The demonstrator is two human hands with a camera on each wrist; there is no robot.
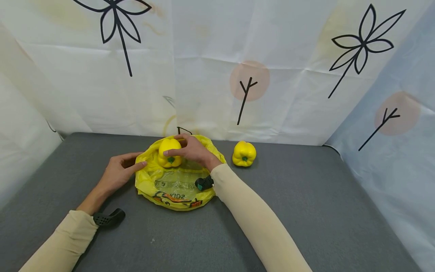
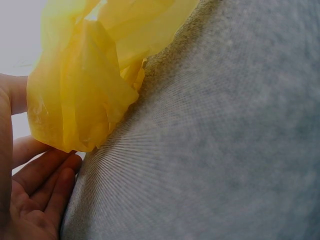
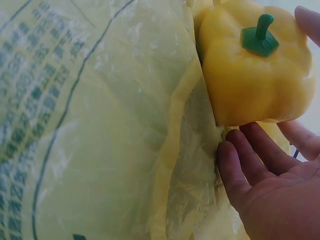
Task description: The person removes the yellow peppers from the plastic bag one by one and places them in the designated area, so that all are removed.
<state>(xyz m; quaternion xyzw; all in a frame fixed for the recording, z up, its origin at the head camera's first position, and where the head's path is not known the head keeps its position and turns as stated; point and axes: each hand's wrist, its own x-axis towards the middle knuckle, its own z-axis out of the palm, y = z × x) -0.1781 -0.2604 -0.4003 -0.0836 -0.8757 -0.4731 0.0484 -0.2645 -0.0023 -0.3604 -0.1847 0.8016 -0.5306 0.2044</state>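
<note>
A yellow plastic bag (image 1: 176, 181) lies spread on the table with its mouth open and printing inside. My left hand (image 1: 119, 172) holds the bag's left rim between thumb and fingers; the left wrist view shows the crumpled bag edge (image 2: 80, 95) there. At the back of the bag's opening, my right hand (image 1: 193, 151) grips a glossy yellow bell pepper (image 1: 166, 153). In the right wrist view that bell pepper (image 3: 260, 75) has its green stem towards the camera, the thumb on one side and the fingers beneath it.
A second yellow bell pepper (image 1: 244, 154) stands on the grey table (image 1: 289, 196), to the right of the bag. Behind the table hangs a white curtain (image 1: 204, 83) with leaf prints, and a pale sheet (image 1: 401, 143) runs along the right side.
</note>
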